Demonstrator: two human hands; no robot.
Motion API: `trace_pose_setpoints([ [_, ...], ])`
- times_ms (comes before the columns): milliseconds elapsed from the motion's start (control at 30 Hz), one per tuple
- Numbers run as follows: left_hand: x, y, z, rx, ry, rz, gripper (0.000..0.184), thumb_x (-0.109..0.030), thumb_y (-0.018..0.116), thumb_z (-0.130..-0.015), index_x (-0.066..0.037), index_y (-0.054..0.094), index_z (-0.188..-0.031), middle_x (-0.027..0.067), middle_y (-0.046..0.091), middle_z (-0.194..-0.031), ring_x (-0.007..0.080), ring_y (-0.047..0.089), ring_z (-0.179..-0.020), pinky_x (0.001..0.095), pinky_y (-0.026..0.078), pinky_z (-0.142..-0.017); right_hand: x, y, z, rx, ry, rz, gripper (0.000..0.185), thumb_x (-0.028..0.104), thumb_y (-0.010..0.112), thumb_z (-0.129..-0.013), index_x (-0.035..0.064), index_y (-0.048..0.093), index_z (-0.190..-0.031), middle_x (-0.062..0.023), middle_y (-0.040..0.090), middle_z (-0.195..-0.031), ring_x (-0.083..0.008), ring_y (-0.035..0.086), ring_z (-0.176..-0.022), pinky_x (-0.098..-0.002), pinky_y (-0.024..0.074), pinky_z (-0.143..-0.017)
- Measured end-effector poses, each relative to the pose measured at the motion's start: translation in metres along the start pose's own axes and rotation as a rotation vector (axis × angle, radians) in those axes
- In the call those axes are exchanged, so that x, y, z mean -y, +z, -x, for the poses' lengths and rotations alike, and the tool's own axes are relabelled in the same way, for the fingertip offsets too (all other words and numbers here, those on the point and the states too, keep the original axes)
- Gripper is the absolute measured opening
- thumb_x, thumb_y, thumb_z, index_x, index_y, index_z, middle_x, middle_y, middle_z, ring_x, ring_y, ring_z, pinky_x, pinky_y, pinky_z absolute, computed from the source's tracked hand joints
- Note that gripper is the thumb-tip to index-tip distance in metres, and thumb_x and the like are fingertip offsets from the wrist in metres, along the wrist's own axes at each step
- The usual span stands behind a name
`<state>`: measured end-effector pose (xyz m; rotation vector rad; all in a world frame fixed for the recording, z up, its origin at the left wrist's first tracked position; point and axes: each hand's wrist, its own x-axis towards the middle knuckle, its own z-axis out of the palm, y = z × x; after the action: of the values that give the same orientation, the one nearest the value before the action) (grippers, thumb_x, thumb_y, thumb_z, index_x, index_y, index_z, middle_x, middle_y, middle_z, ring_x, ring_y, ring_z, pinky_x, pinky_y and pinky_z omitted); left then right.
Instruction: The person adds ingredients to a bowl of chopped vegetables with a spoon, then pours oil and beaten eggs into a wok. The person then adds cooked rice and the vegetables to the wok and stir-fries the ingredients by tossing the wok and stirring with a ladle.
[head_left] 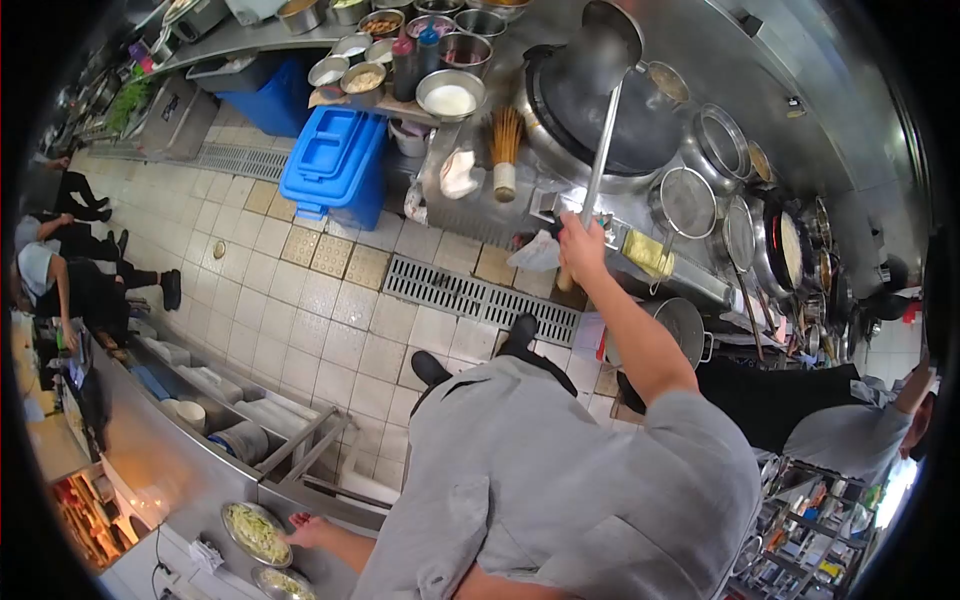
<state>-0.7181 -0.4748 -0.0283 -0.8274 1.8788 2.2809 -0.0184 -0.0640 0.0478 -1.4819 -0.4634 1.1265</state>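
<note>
My right hand [582, 246] is closed around the long handle of a metal ladle [601, 150]. The ladle's rounded head hangs over a dark wok [640, 125] on the stove. Down at the lower left, my left hand [308, 530] reaches to the rim of a metal bowl of shredded pale-green vegetable [258, 532]. Its fingers look parted, and I cannot tell whether they touch the rim. A second bowl of similar shreds [284, 584] sits just below. Beside the wok lie a bamboo brush [505, 155] and a crumpled white cloth [459, 176].
Several seasoning bowls and squeeze bottles [404, 65] crowd the back counter. A blue lidded bin [335, 165] stands on the tiled floor. Strainers [687, 202] and pans line the right side. A co-worker [840, 430] is at the right; other people [70, 270] are at the left.
</note>
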Motion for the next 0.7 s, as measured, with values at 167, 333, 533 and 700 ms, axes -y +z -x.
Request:
trace_pose_setpoints([
  [167,0.179,0.069,0.083,0.888,0.219,-0.363,0.036,-0.021,0.059,-0.093,-0.003,0.058,-0.124,0.0046,0.060,-0.079,0.0153,0.056,-0.063,0.0258,0.046,-0.052,0.039,-0.110,0.046,0.093,0.129,0.002,0.018,0.014,0.065,-0.092,0.0114,0.049,-0.087,0.0033,0.043,-0.055,-0.0087,0.040,-0.037,-0.0271,0.0323,-0.033],
  [333,0.361,0.130,0.430,1.953,0.254,-1.330,0.043,-0.022,0.070,-0.088,-0.004,0.062,-0.127,0.0123,0.066,-0.120,0.0212,0.066,-0.102,0.0328,0.053,-0.086,0.042,-0.170,0.054,0.131,0.087,-0.091,0.021,-0.002,0.063,-0.087,0.0095,0.047,-0.093,0.0006,0.045,-0.054,-0.0097,0.041,-0.035,-0.0275,0.0328,-0.033],
  [533,0.523,0.047,0.679,3.134,1.301,-1.417,0.065,-0.019,0.055,-0.085,-0.001,0.039,-0.146,0.0184,0.050,-0.143,0.0340,0.046,-0.135,0.0417,0.039,-0.111,0.058,-0.227,0.054,0.200,0.256,-0.394,0.021,-0.006,0.059,-0.086,0.0094,0.046,-0.093,-0.0006,0.039,-0.051,-0.0120,0.035,-0.033,-0.0301,0.0325,-0.034],
  [700,0.565,0.007,0.743,2.980,1.318,-1.583,0.071,-0.018,0.048,-0.089,-0.001,0.023,-0.154,0.0163,0.030,-0.159,0.0329,0.031,-0.146,0.0522,0.031,-0.115,0.063,-0.260,0.055,0.095,0.274,-0.320,0.021,-0.007,0.058,-0.086,0.0078,0.045,-0.093,-0.0014,0.040,-0.051,-0.0110,0.035,-0.034,-0.0291,0.0343,-0.034],
])
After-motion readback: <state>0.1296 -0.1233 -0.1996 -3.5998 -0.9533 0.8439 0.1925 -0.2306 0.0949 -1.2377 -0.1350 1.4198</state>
